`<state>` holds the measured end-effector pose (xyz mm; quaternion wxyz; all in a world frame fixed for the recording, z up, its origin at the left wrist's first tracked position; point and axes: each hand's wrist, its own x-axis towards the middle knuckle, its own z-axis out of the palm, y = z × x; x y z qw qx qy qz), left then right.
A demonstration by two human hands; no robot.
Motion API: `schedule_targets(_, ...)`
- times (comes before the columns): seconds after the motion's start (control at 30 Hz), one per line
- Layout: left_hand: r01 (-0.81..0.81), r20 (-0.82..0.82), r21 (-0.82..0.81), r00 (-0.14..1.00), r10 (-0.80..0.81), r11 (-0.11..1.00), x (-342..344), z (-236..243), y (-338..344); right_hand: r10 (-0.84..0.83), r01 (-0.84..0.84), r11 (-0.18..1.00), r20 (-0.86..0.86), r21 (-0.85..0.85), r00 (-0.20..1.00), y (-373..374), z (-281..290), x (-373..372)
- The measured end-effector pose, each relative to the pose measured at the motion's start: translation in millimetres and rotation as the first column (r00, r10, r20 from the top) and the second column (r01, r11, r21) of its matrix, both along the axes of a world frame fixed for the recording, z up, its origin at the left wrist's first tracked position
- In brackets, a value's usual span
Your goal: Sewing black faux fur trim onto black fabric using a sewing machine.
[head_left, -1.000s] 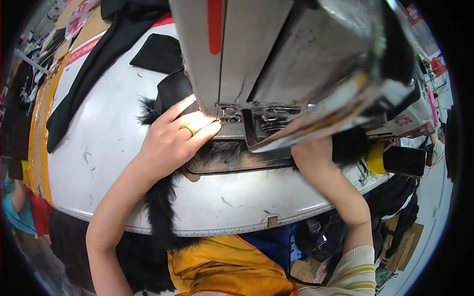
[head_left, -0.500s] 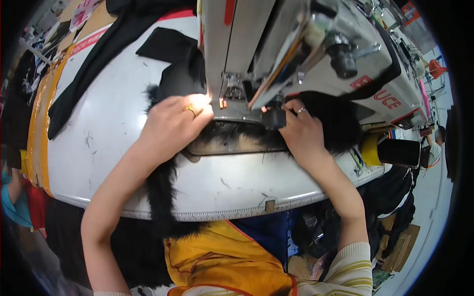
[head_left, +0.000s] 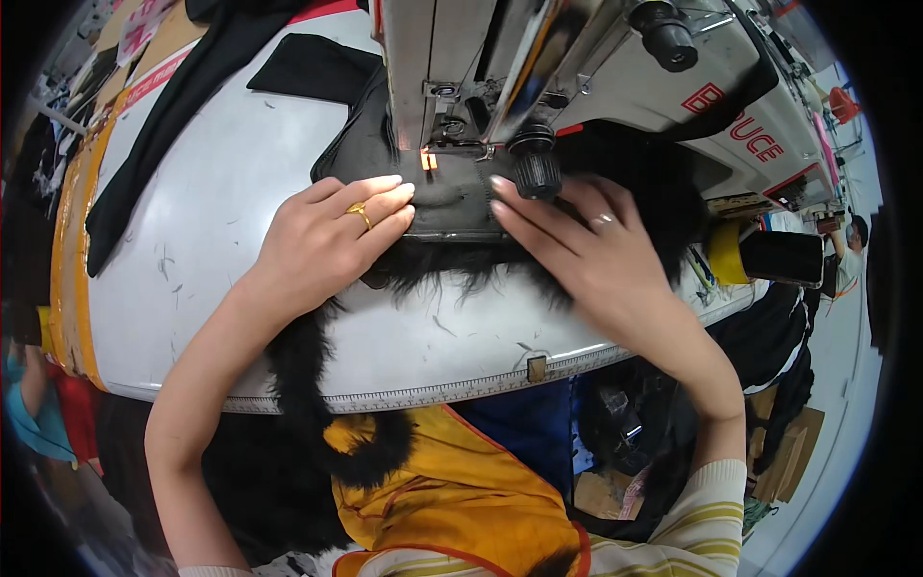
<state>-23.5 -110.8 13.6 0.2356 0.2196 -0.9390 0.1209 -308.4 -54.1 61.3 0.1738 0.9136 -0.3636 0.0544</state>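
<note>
Person's left hand (head_left: 336,231) is lying palm-down on the left part of the dark fabric (head_left: 442,197), fingers stretched out side by side, grip released, not clenching; its thumb isn't showing clearly. Yellow ring is sitting on one finger. Right hand (head_left: 601,231) is resting palm-down at the fabric's right side, fingers spreading, grip also released; silver-coloured ring is showing. Fingertips of both hands are pointing inward, staying apart, fabric lying between them.

Fabric is lying at the sewing machine (head_left: 735,115), just in front of the needle area, where a small orange-red patch is glowing. Black knob (head_left: 536,173) is hanging over it near the right fingertips. Black fur is edging the fabric's near side; a fur strip (head_left: 303,356) is running down over the bench (head_left: 207,221) edge and curling onto the orange-yellow apron (head_left: 461,495).

Flat black piece (head_left: 312,69) is lying beyond the left hand; long black cloth (head_left: 159,144) is stretching along the left. Measuring tape (head_left: 481,383) is following the near edge. Yellow roll (head_left: 728,252) is standing by a dark phone (head_left: 784,258) at right.
</note>
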Motion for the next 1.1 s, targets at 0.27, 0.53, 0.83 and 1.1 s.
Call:
schedule_targets(0.27, 0.045, -0.127, 0.001, 0.991, -0.044, 0.999, 13.6, 11.9, -10.9, -0.051, 0.064, 0.993, 0.122, -0.098, 0.991, -50.2, -53.8, 18.3)
schedule_targets(0.53, 0.067, -0.127, -0.029, 0.989, -0.07, 0.997, -10.0, -6.0, -38.8, -0.22, 0.225, 0.965, 0.049, -0.132, 0.974, -50.1, -45.0, -13.3)
schedule_targets(0.83, 0.047, -0.058, -0.176, 0.997, -0.058, 0.983, -10.5, -1.2, -30.1, -0.252, 0.218, 0.966, 0.327, 0.138, 0.911, -56.2, -71.6, -15.9)
schedule_targets(1.1, 0.06, -0.125, 0.251, 0.992, -0.029, 0.966, -2.6, 4.3, -27.4, -0.139, 0.144, 0.99, 0.202, -0.008, 0.97, -48.1, -56.7, -18.7)
